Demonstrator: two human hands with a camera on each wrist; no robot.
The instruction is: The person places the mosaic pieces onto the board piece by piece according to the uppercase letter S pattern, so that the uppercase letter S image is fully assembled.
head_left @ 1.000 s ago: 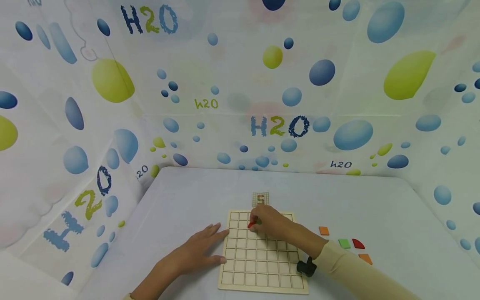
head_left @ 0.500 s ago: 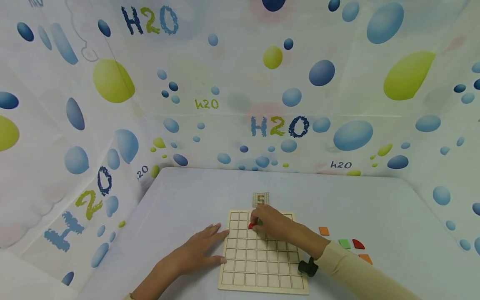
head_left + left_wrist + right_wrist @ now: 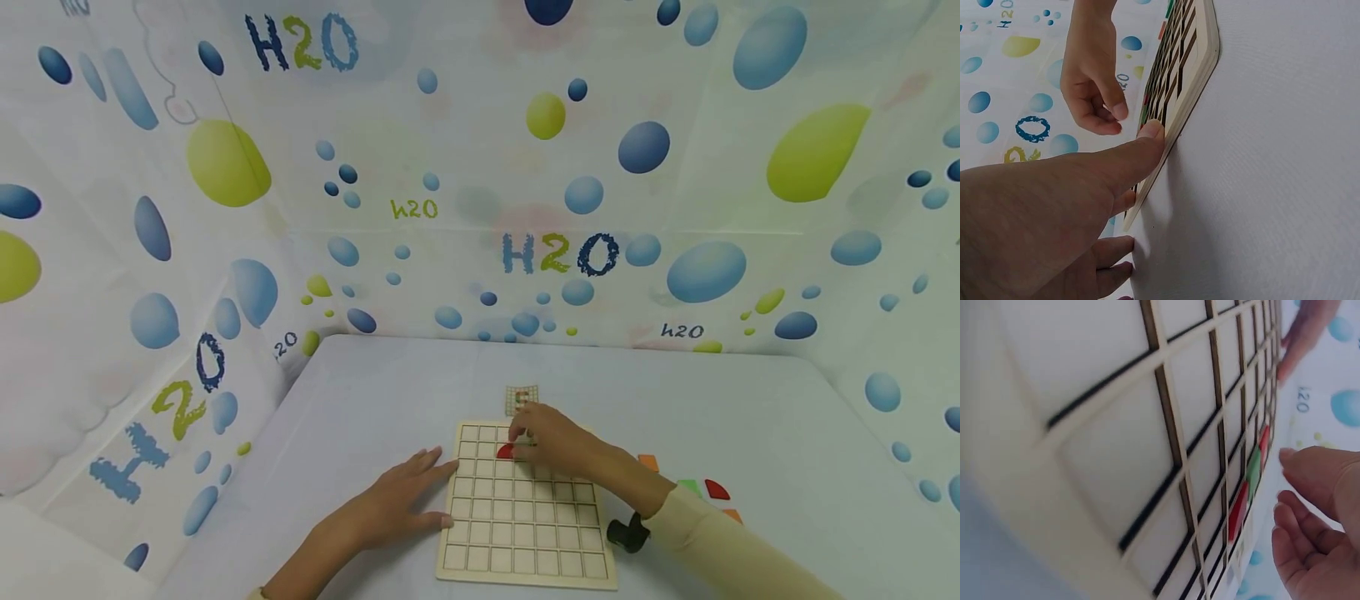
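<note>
white worktop (image 3: 390, 383): three tiles (image 3: 1253, 469) on your board (image 3: 525, 533), four loose ones (image 3: 717, 489) left; right hand (image 3: 557, 442) empty, fingers parted; left hand (image 3: 397, 504) spread.

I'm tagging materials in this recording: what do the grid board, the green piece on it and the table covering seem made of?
Grid board: probably pale, unpainted wood, perhaps plywood; layered lines show along its edge.
Green piece: matt and evenly coloured; painted wood or plastic, I can't tell which.
Table covering: likely white, matt cloth; a fine texture shows in the left wrist view.
</note>
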